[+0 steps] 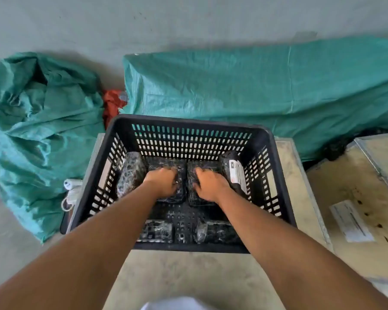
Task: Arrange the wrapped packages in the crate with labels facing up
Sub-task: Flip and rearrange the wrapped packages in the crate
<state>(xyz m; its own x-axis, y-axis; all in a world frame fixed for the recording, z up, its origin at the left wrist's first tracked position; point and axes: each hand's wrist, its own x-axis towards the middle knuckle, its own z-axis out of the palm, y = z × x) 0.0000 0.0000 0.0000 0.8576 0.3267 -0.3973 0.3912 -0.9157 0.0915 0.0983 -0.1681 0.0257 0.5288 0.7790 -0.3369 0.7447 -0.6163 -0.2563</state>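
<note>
A black slotted crate [188,123] stands on a pale board. Inside lie several black packages in clear wrap. My left hand [164,183] presses on the centre-left package [166,164], fingers curled over it. On the centre-right package [202,164] rests my right hand [211,185], gripping it. A package at the far left [130,173] leans against the wall with no label showing. The far-right package [233,171] stands tilted with its white label visible. Two more packages [157,231] [215,232] lie near the front wall.
Green woven sacks lie behind the crate [255,90] and to its left [36,121], with red cloth [112,104] between them. A white power strip [71,189] lies at the crate's left. A wooden box [356,186] with a paper label [352,222] stands on the right.
</note>
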